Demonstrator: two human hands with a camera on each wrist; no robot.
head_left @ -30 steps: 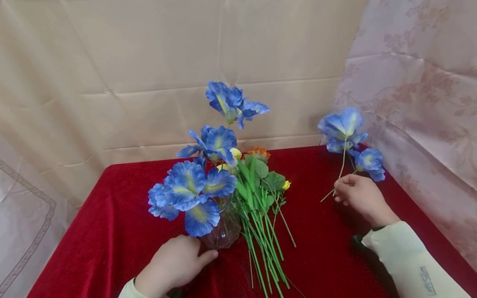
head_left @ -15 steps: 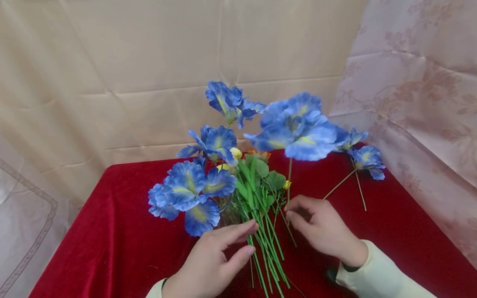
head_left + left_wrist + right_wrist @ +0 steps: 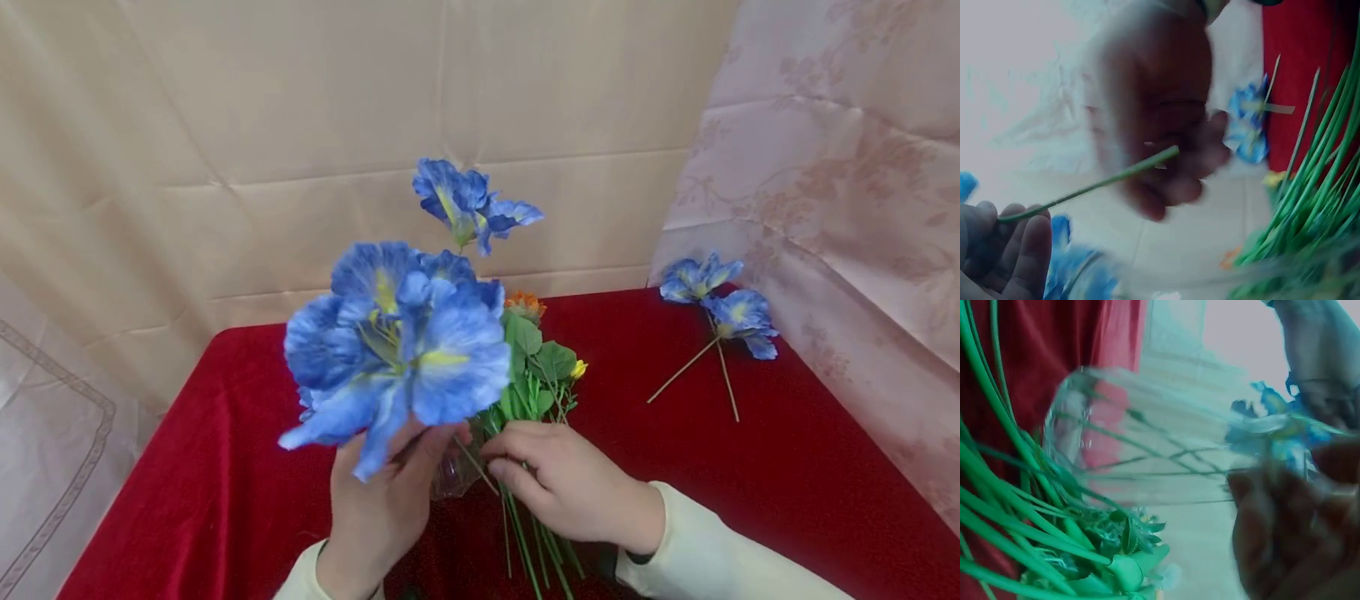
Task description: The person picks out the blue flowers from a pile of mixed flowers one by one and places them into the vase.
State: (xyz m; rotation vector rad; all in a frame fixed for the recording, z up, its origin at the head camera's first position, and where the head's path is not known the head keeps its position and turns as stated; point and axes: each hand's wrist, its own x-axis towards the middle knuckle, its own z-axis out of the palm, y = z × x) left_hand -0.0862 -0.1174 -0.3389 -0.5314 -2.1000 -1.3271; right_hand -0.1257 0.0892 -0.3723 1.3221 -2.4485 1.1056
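In the head view my left hand (image 3: 382,500) holds an artificial blue iris (image 3: 457,354) by its stem, just below the bloom. The left wrist view shows the left fingers (image 3: 1029,250) curled round the stem (image 3: 1104,182), its cut end sticking out. My right hand (image 3: 570,483) is beside that free end, fingers loosely bent, blurred in the left wrist view; the stem end overlaps its palm there. Behind the hands stands a clear glass vase (image 3: 1147,444) with several stems inside. One blue iris (image 3: 465,204) rises tall from it; others are mostly hidden behind the held bloom.
Right of the vase lies a bundle of green stems (image 3: 517,533) with leaves, an orange flower (image 3: 525,306) and a yellow one (image 3: 578,370). Two blue irises (image 3: 738,315) lie at the right back of the red-covered table (image 3: 225,467). Cloth drapes (image 3: 300,125) hang behind.
The right hand has brought a blue iris from the right back across to the vase. The left hand has come up from beside the vase and taken hold of its stem.
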